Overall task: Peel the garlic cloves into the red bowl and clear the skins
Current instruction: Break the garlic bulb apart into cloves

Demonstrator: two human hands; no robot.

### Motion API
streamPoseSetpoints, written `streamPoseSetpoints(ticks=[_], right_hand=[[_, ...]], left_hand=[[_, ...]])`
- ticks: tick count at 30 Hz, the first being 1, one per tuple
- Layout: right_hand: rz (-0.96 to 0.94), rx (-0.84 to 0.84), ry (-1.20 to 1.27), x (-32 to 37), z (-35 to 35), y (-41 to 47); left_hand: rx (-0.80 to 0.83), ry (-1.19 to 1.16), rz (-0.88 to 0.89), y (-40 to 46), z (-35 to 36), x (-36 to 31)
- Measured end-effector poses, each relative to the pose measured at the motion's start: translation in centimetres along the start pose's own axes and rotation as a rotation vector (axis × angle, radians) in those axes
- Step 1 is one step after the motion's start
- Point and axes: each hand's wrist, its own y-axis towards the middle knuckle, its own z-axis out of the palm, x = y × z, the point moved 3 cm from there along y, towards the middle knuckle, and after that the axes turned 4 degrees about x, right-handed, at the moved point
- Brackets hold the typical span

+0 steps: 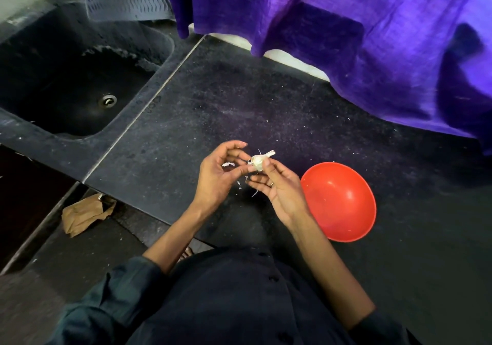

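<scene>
A small white garlic bulb [259, 161] with a papery stem sits above the black counter, pinched between the thumb and fingers of my right hand [279, 190]. My left hand [218, 176] is just left of it, fingers curled, with a flake of white skin [228, 164] at the fingertips. Loose skin bits [254, 193] lie or fall below the hands. The red bowl [339, 200] stands on the counter right of my right hand, and I see no cloves inside.
A black sink [80, 88] with a drain lies at the left. Purple cloth [372, 38] hangs over the counter's back and right. A crumpled brown paper bag [85, 214] lies on the floor below the counter edge.
</scene>
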Motion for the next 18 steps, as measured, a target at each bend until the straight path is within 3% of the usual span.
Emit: streamPoseSetpoints(ticks=[9, 18], right_hand=[[0.028, 0.037, 0.016, -0.2, 0.6, 0.0], [0.083, -0.086, 0.103, -0.8, 1.2, 0.2]], left_hand=[[-0.042, 0.196, 0.066, -0.6, 0.0, -0.6], [-0.080, 0.715, 0.207, -1.3, 1.1, -0.2]])
